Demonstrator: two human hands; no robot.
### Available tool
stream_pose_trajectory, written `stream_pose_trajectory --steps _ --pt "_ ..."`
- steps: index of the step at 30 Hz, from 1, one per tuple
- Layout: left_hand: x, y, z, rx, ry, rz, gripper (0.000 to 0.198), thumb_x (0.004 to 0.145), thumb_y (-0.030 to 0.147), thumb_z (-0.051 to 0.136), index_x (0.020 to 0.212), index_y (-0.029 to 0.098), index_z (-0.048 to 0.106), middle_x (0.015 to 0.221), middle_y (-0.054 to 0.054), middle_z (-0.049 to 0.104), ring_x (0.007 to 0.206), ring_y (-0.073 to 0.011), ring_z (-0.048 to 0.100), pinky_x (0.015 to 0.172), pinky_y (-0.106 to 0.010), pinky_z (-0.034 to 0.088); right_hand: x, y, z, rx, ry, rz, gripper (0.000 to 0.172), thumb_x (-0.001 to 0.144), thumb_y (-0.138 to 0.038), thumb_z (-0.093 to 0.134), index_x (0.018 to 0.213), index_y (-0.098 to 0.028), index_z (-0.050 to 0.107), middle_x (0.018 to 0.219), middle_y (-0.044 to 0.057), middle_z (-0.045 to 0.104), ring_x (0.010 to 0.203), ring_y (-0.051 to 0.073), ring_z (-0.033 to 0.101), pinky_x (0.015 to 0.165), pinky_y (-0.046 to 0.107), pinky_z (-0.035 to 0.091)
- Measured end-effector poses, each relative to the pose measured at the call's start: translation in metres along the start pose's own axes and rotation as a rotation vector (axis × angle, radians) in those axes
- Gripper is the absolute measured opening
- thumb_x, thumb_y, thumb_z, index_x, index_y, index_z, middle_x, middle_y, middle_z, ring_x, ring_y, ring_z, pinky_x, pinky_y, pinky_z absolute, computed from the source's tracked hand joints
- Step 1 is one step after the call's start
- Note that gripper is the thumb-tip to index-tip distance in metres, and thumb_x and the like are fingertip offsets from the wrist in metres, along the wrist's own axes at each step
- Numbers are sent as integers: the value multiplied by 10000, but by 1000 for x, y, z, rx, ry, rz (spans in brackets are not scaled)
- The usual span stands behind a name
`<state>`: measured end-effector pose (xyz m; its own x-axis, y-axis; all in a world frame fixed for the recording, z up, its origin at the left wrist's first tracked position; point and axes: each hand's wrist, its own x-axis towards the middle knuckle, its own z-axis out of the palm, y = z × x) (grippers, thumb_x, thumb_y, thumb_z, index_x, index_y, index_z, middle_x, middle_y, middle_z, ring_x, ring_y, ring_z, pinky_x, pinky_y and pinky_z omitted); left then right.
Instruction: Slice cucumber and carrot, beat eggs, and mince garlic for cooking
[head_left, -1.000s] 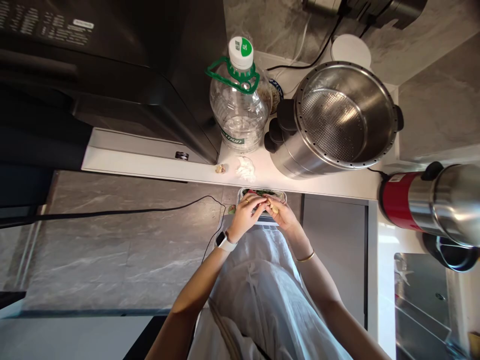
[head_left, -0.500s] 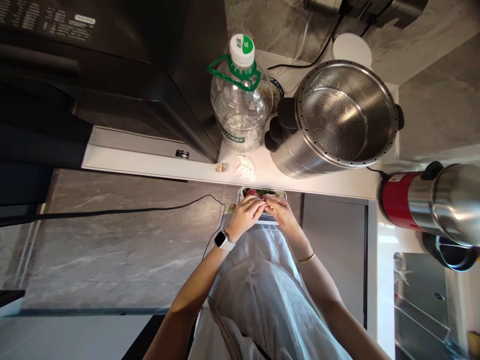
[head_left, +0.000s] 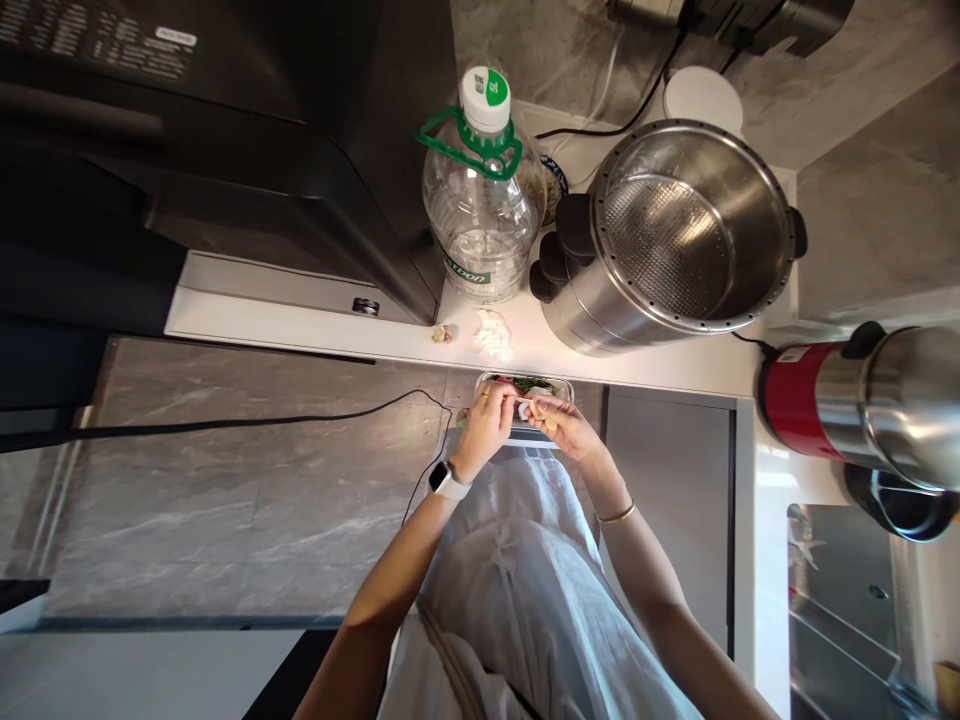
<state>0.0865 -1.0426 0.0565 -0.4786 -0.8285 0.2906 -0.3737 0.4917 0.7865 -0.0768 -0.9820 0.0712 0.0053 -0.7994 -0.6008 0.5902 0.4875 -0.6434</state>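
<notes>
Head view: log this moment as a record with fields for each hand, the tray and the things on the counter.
Right hand: holds a small yellowish piece
Left hand: fingertips drawn together near that piece; too small to tell whether they grip anything
Tray: partly hidden by the hands, with leafy greens in it
Counter: clear bottle, upright; steel pot to its right; white patch in front of the bottle; small pale lump left of the patch

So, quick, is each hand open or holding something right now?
Left hand: closed in a pinch; whether it grips anything can't be told.
Right hand: closed, holding a small yellowish piece, perhaps ginger.
</notes>
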Motion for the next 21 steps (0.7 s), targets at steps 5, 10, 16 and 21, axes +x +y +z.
stream_pose_trajectory --steps 5,10,16,21 --pt "-3 6 1 -146 8 -113 157 907 248 589 1048 218 527 976 -48 620 941 -187 596 854 -335 496 2 4 -2 75 57 4 298 675 -344 845 935 -227 759 928 26 755 844 157 688 786 265 549" --pt "-5 14 5 -159 -12 -114 80 898 242 594 969 214 569 973 -51 626 964 -191 599 878 -355 497 2 8 3 58 99 -27 242 660 -363 854 853 -249 761 908 4 747 825 145 676 818 270 562" --pt "-5 8 6 -224 -49 -125 61 917 238 574 864 215 592 881 -34 659 889 -181 621 825 -333 507 0 5 2 -18 97 -16 255 616 -342 875 818 -236 761 852 8 737 803 157 686 839 289 564" --pt "-4 -7 8 -149 35 -199 81 942 242 529 889 203 576 862 -34 650 829 -169 621 770 -306 500 -1 4 1 -67 57 41 207 660 -330 829 804 -197 760 795 15 729 710 143 669 752 290 557"
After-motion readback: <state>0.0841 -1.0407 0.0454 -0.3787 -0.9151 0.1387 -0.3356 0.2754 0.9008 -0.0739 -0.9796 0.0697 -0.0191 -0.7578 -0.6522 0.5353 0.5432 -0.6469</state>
